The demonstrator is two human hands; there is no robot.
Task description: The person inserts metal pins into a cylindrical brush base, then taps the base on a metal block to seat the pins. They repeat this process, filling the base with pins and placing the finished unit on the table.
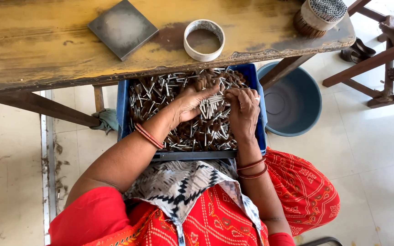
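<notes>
A blue crate (123, 109) rests on my lap, full of several thin brown sticks with silver ends (151, 95). Both my hands are in the crate. My left hand (192, 100) lies palm down on the pile, fingers spread toward the right. My right hand (242, 109) faces it, fingers curled. Between the two hands a small bundle of aligned sticks (211, 108) is pressed together, silver ends showing. Red bangles circle both wrists.
A worn yellow wooden table (46, 50) stands above the crate, carrying a grey square slab (123, 28), a roll of tape (204, 40) and a wrapped bundle of sticks (321, 16) at its right end. A blue-grey bucket (292, 102) sits on the floor, wooden chair legs (370, 68) beyond.
</notes>
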